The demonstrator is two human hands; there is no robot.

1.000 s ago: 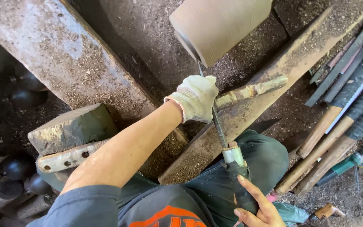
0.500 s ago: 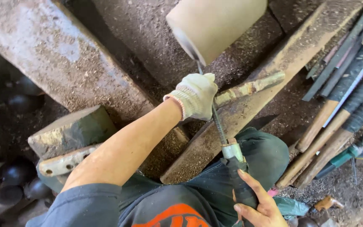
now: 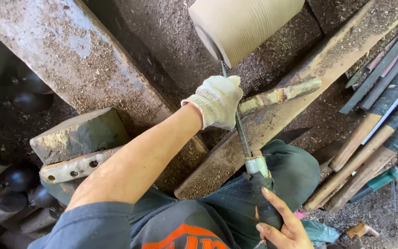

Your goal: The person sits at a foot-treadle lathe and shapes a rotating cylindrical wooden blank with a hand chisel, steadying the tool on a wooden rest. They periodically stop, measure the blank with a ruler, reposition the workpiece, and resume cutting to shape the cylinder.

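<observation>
My left hand [image 3: 217, 101], in a white knit glove, presses on the metal shaft of a long turning chisel [image 3: 241, 133] and grips the tool rest bar [image 3: 279, 94]. The chisel's tip touches the edge of a pale ribbed wooden cylinder [image 3: 245, 25] mounted at the top of the view. My bare right hand [image 3: 284, 223] wraps the chisel's dark handle [image 3: 266, 198] down by my lap, just below its metal ferrule.
Two dusty lathe bed beams [image 3: 70, 60] run diagonally, covered in sawdust. A metal block with a bolted plate [image 3: 77, 138] sits at the left. Several long-handled chisels [image 3: 374, 138] lie at the right. Dark rounded turned pieces [image 3: 14, 184] are piled lower left.
Both hands keep their hold on the chisel. The view has shifted slightly, and the cylinder sits a bit further left in the frame.
</observation>
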